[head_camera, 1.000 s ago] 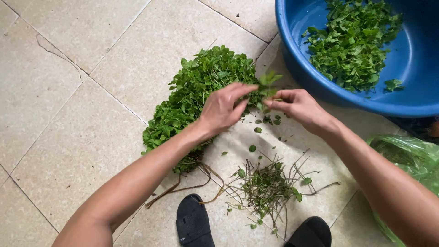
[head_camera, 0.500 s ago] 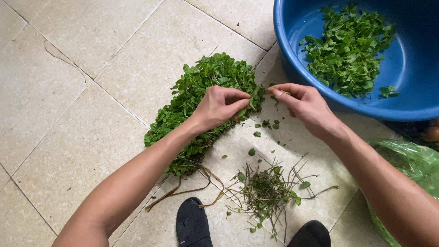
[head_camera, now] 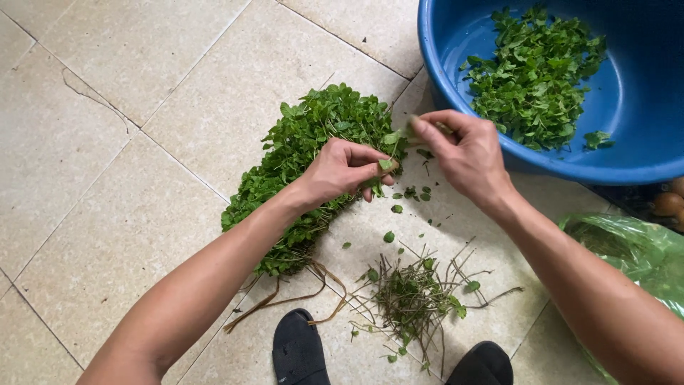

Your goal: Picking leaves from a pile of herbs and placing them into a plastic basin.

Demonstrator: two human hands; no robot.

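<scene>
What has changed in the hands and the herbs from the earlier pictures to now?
The right hand has drawn away from the left hand toward the blue basin, pinching a plucked sprig. The left hand stays on the herb bundle. The stem pile is unchanged.

head cam | looks steeply down – close over tiled floor [head_camera: 107, 142] | single view – nothing shared

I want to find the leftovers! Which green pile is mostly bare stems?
The small stem pile on the floor tiles, just above the black sandals. It is thin and twiggy, unlike the leafy bunch or the picked leaves in the blue basin.
</scene>
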